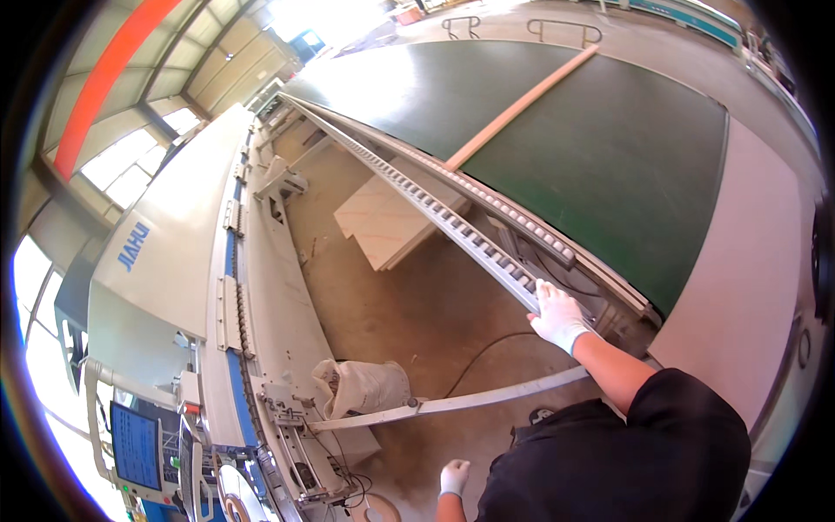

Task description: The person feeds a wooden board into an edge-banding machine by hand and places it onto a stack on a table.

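Head view: right hand (557,315), gloved, lies flat and unclenched on the near end of the roller rail (452,222) beside the green conveyor belt (600,148). Left hand (453,478), gloved, hangs loose, holding nothing, above the floor (409,304).

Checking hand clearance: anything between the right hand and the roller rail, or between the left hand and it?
Right hand, gloved, rests directly on the near end of the roller rail; nothing between. Left hand hangs low, apart from it, holding nothing; a pale bar crosses the gap above the floor.
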### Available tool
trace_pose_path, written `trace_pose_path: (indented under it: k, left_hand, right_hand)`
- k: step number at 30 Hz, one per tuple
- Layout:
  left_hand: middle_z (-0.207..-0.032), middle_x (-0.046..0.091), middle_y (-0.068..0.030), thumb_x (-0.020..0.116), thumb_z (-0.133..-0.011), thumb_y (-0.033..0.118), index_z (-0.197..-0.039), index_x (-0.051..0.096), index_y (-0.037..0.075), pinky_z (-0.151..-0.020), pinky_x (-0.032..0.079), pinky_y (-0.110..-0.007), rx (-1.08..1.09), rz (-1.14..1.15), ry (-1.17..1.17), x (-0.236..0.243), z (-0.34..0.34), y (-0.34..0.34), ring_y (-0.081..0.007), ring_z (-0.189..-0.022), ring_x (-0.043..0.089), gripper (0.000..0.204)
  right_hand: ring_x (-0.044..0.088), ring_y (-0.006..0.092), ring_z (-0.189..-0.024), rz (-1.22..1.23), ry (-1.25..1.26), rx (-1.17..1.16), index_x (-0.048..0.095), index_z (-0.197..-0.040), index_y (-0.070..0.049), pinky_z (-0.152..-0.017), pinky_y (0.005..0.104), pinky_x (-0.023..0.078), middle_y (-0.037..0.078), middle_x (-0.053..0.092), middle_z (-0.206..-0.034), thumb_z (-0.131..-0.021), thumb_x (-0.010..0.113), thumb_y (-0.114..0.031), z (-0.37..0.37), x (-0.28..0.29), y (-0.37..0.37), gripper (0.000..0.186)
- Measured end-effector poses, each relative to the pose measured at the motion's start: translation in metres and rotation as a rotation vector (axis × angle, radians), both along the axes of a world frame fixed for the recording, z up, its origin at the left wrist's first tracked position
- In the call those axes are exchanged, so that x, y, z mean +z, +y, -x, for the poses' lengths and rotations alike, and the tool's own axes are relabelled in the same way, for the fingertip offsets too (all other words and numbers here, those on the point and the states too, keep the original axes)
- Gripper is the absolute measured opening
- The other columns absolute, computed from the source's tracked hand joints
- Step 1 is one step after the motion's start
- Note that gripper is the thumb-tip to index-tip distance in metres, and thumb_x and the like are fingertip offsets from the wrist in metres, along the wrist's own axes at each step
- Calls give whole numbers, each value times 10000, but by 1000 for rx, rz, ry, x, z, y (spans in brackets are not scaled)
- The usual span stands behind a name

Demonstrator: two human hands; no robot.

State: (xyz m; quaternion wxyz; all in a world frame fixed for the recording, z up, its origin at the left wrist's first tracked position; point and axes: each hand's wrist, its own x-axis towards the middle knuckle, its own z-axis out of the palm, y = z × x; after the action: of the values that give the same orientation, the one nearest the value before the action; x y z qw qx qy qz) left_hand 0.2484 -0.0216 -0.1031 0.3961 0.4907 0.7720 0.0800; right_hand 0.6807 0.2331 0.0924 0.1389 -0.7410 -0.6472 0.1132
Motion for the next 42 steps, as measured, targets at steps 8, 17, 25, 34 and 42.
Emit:
trace_pose_path:
  k: [8,17,25,34,42]
  left_hand:
    - [-896,757,-139,713,-904,309,-985,754,-2,-798,553,-353,15,36,-143,-2,-69,10,-230,-838,717,324]
    - [-1039,741,-221,609,-967,387,-1114,725,-2,-896,535,-390,113,182,-287,-45,-64,-74,-328,-1011,719,432]
    - [-1068,725,-247,580,-981,378,-1123,712,-17,-911,525,-408,181,201,-260,-34,-49,-95,-368,-1046,697,441]
    - [-1105,735,-210,616,-965,395,-1162,709,-4,-929,521,-360,-87,104,-190,35,-109,-41,-293,-1065,698,455]
    - [-1113,737,-193,630,-963,352,-1199,690,-7,-931,519,-351,45,167,-254,-14,-81,-85,-267,-1062,694,434]
  right_hand:
    - [513,373,-1282,-37,146,90,343,-1476,64,-1039,480,450,228,487,-1435,-890,656,-428,-4,-3,-3,826]
    - [483,390,-1311,-75,271,123,387,-1418,43,-1055,487,436,223,506,-1407,-873,699,-375,-14,-2,-2,755]
    - [488,379,-1305,-112,388,149,420,-1410,43,-1078,490,424,221,525,-1404,-905,678,-376,-20,-3,-1,705]
    - [619,360,-1214,-158,998,71,580,-1309,71,-1054,371,465,251,652,-1271,-949,642,-234,-56,-37,16,476]
    - [695,178,-1030,-251,1154,-154,589,-1320,73,-940,293,529,162,692,-1242,-931,611,-42,-108,-78,43,406]
